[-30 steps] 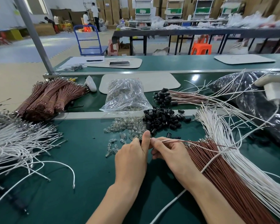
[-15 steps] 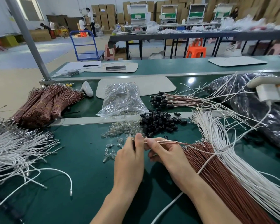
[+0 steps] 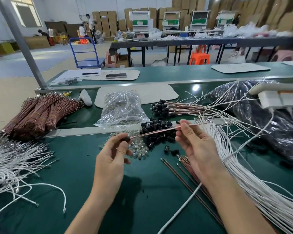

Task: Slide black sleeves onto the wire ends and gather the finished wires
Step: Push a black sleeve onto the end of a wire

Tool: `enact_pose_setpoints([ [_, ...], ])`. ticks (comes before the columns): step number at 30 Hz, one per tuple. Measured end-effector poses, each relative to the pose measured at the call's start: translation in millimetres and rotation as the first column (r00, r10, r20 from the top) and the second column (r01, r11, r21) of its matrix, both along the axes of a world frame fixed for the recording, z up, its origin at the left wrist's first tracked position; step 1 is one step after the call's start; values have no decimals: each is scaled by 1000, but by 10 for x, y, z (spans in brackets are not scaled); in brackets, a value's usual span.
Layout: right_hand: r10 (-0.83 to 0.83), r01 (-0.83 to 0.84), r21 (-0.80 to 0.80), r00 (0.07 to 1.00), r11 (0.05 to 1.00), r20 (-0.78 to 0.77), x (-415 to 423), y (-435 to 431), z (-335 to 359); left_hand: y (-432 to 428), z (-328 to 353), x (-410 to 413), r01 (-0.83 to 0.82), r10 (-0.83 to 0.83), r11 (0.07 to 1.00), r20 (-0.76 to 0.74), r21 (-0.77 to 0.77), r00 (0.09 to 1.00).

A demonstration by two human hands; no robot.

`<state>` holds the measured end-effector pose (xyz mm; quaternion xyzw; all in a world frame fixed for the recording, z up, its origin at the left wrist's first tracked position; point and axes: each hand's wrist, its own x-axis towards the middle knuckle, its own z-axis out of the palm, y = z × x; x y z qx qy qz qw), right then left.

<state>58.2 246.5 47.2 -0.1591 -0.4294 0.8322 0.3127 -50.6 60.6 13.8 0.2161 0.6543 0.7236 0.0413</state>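
1. Pinching a black sleeve [image 3: 126, 140] between thumb and fingertips, the left hand [image 3: 112, 157] holds one end of a thin wire [image 3: 152, 132] above the green table [image 3: 74, 174].
2. The right hand [image 3: 195, 147] pinches the same wire further along, so it runs taut between the two hands, which are well apart.
3. The sleeve looks seated on the wire end, though the fingers hide the joint. I judge this piece done or nearly done and not yet laid aside.
4. Directly behind the held wire lies the pile of loose black sleeves [image 3: 157, 138], with a few strays near the right hand. Plenty are left to fit.
5. Beyond that pile, the finished wires [image 3: 184, 108] lie gathered on the table, their sleeved ends bunched together pointing left. It is a modest bunch.
6. Under and beside the right forearm, bare brown wires [image 3: 176, 173] and a large fan of white wires [image 3: 235, 166] show uncovered metal tips, so most of the work seems ahead.
7. Clear bulbs [image 3: 139, 150] lie just past the left hand, with a clear plastic bag [image 3: 123, 108] behind them and tied brown bundles [image 3: 41, 114] at far left.
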Motion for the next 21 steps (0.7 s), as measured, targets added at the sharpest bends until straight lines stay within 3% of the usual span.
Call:
enact_pose_setpoints([
  [7, -97, 77, 337, 994, 938, 41, 33, 714, 655, 427, 388, -290, 3, -46, 980, -210, -199, 977],
  [11, -199, 158, 414, 978, 897, 59, -227, 1201, 1066, 1061, 694, -620, -3, -103, 953, -334, -302, 937],
  [13, -246, 87, 491, 931, 867, 270, -355, 1428, 1130, 1418, 773, -798, -65, -54, 943, -342, -326, 938],
  [16, -285, -191, 541, 683, 819, 673, -400, 1567, 927, 1829, 725, -1023, -92, -52, 878, -285, -470, 957],
  [18, -303, -287, 557, 605, 779, 736, -342, 1518, 703, 2007, 613, -1129, -71, -85, 805, -234, -589, 969],
  [21, -482, -320, 763, 624, 562, 616, -227, 1401, 404, 2051, 524, -1218, -55, -108, 731, -195, -680, 975],
])
